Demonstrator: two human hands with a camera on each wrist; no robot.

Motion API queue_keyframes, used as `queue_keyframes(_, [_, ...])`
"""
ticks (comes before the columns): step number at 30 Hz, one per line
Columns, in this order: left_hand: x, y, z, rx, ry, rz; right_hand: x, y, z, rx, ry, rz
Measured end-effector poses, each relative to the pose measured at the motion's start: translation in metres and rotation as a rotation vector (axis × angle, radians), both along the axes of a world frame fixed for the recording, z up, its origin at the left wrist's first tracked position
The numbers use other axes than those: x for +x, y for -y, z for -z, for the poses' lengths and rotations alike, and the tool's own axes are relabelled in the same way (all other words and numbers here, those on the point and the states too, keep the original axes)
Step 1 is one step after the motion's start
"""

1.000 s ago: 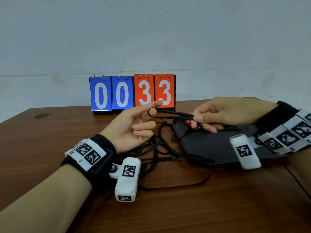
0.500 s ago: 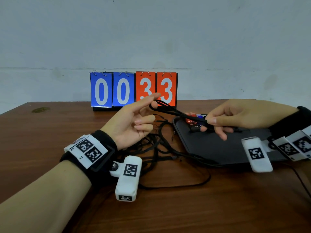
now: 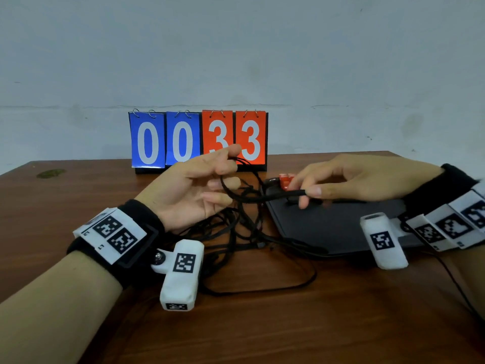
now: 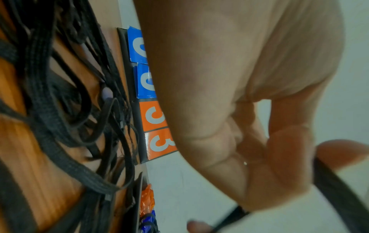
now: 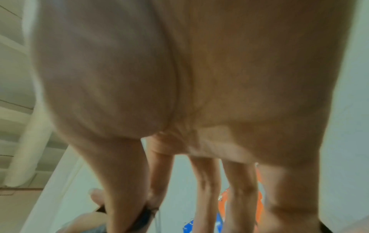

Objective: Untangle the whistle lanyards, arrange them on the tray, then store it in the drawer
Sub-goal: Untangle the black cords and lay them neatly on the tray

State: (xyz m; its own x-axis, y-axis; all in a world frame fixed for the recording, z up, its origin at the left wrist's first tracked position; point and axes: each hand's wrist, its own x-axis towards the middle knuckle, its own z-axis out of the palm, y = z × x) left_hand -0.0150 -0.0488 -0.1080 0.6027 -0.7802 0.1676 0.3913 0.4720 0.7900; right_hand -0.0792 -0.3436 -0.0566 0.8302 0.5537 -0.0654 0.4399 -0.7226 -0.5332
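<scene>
1. A black lanyard (image 3: 265, 198) is stretched in the air between both hands, above the tangle (image 3: 236, 232) lying on the bench (image 3: 78, 200).
2. The left hand (image 3: 194, 187) pinches its loop at thumb and forefinger; the right hand (image 3: 354, 179) pinches the other end.
3. A red whistle (image 3: 286, 179) sits at the far edge of the tray (image 3: 328, 227).
4. A scoreboard (image 3: 198, 140) behind reads 0033.

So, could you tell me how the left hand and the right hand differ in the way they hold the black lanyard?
The left hand is turned palm up with the black lanyard looped at its raised fingertips, while the right hand is knuckles up and pinches a bunched strand. The left hand hangs over the tangle on the table; the right hand hangs over the tray. Both hold the same lanyard, stretched between them.
</scene>
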Motion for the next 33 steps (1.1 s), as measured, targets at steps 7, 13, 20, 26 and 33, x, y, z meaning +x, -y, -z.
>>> queue_keyframes(7, [-0.011, 0.006, -0.005, 0.022, 0.146, 0.247, -0.017, -0.021, -0.004, 0.063, 0.006, -0.19])
queue_keyframes(13, [-0.004, 0.004, 0.001, -0.002, 0.123, 0.244, -0.017, -0.033, 0.003, 0.129, -0.02, -0.227])
queue_keyframes(20, [0.004, -0.006, 0.002, -0.029, 0.125, 0.0, 0.001, -0.018, 0.01, 0.356, -0.061, -0.047])
queue_keyframes(26, [0.007, -0.012, 0.001, -0.035, 0.021, -0.215, 0.013, -0.005, 0.01, 0.484, -0.051, 0.147])
queue_keyframes(33, [0.011, -0.008, 0.002, 0.046, 0.008, -0.426, 0.02, 0.005, 0.013, 0.487, 0.047, 0.285])
